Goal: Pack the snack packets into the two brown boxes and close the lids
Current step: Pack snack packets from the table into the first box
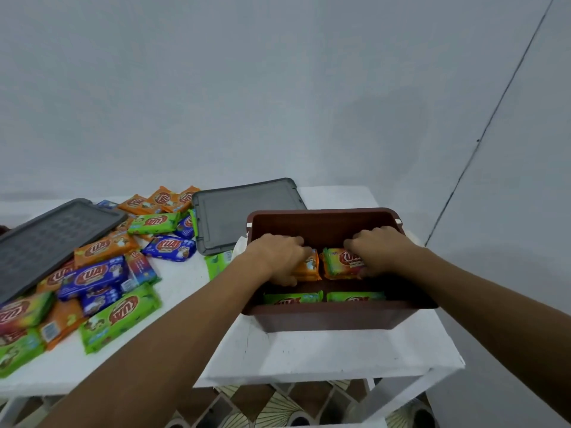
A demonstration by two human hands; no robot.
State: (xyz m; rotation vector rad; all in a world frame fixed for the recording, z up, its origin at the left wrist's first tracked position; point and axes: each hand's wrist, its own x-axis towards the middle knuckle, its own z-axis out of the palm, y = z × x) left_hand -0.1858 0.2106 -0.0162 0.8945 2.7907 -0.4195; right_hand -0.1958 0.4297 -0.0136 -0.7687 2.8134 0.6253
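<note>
**Brown box half filled, both hands down inside**

Brown plastic box (333, 316) at 3 o'clock on the white counter (309, 353), open, lid off. Left hand (281, 257) curled over an orange packet (310, 267) in the far row, fingers draped across its top, thumb underneath at the near edge. Right hand (378, 250) closed likewise around a green-and-red packet (341, 264) just beside it. Two green packets (293, 297) on edge along the near wall, touching end to end.

Loose pile of packets (102, 273) at 9 o'clock, orange, blue and green, overlapping; plenty left to pack. One grey lid (244, 211) flat at 12 o'clock behind the box, another grey lid (46, 239) tilted across the pile at 10 o'clock. Second brown box not clearly in view.

Judged by look: light, glossy film wrappers, slippery, with a firm block inside that probably breaks if squeezed hard. Best taken across the short width, fingers on one long edge and thumb on the other, pressure kept gentle. Stood on edge, likely to topple unless snugged against a neighbour or the wall.
</note>
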